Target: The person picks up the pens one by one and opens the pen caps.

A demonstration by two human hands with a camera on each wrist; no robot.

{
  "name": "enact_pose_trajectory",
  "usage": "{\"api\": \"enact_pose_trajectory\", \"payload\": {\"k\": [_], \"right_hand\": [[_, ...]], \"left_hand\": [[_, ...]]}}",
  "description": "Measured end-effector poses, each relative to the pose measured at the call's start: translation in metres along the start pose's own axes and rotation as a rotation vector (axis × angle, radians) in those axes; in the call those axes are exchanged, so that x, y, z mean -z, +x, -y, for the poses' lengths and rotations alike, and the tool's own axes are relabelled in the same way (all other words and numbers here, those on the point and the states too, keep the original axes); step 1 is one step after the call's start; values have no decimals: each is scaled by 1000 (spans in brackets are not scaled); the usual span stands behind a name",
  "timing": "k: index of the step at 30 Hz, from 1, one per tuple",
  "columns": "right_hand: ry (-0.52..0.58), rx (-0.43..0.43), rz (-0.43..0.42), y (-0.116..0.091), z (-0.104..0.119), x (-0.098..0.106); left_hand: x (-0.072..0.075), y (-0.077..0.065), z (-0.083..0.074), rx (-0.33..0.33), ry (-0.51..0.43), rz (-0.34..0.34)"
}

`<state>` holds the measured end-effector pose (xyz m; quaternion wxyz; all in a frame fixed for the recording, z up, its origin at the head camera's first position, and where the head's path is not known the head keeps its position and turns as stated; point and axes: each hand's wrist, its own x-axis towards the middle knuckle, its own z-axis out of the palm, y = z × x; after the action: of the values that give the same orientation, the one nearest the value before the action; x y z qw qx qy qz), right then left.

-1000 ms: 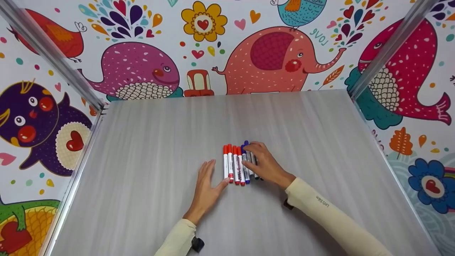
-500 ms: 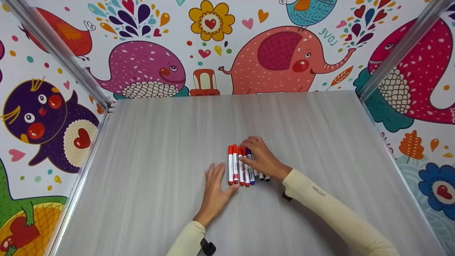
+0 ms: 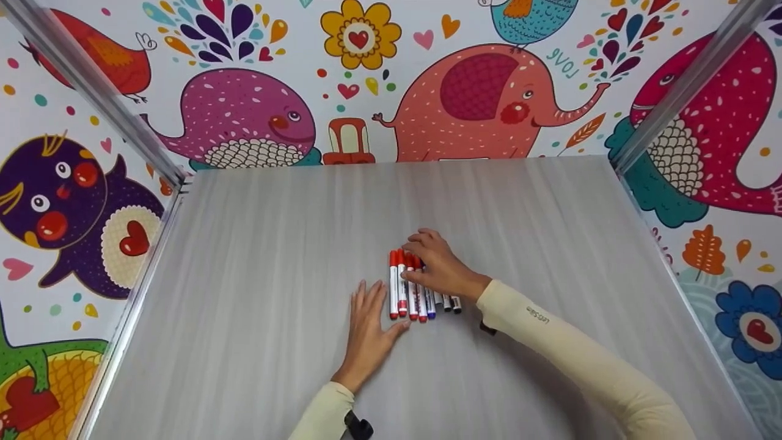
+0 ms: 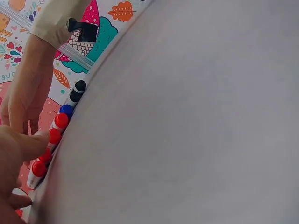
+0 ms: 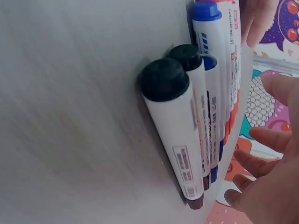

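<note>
Several whiteboard markers lie side by side on the table in the head view. Red markers (image 3: 393, 287) are on the left, a blue marker (image 3: 431, 307) follows, and black-ended markers (image 3: 457, 305) sit at the right. My left hand (image 3: 368, 342) is beside the row's left end, fingers extended, thumb near the lower ends. My right hand (image 3: 443, 264) is over the upper part of the row, hiding several caps. In the right wrist view its fingers (image 5: 268, 140) are spread and hold nothing, beyond a black-capped marker (image 5: 170, 135) and a blue-capped marker (image 5: 209, 37).
The grey wood-grain table (image 3: 263, 244) surrounds the markers. Cartoon-printed walls (image 3: 354, 91) rise at the back and both sides. Metal frame bars (image 3: 104, 91) run along the corners.
My right hand has moved left along the row, from the blue markers to over the red ones, uncovering the black lower ends. My left hand has stayed by the row's left end.
</note>
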<state>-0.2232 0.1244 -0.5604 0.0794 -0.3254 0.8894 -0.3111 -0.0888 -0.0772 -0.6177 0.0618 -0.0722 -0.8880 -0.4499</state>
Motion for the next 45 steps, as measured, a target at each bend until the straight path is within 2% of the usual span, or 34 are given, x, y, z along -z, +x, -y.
{"api": "enact_pose_trajectory", "payload": {"k": [5, 12, 24, 30, 35, 40, 45], "right_hand": [[-31, 9, 39, 4, 3, -3], [-67, 36, 25, 12, 4, -6], [-98, -7, 64, 17, 2, -9], [-102, 1, 73, 19, 2, -10], [-90, 40, 35, 23, 2, -5], [-34, 52, 7, 25, 3, 2], [34, 48, -14, 22, 2, 7]], "left_hand": [[1, 2, -1, -5, 18, -4], [1, 1, -3, -15, 43, -1], [-1, 1, -4, -38, 73, -30], [-1, 0, -2, -45, 44, -38], [1, 1, -1, -21, 2, -13], [11, 3, -5, 7, -57, 16], [22, 7, -7, 5, -88, 29]]}}
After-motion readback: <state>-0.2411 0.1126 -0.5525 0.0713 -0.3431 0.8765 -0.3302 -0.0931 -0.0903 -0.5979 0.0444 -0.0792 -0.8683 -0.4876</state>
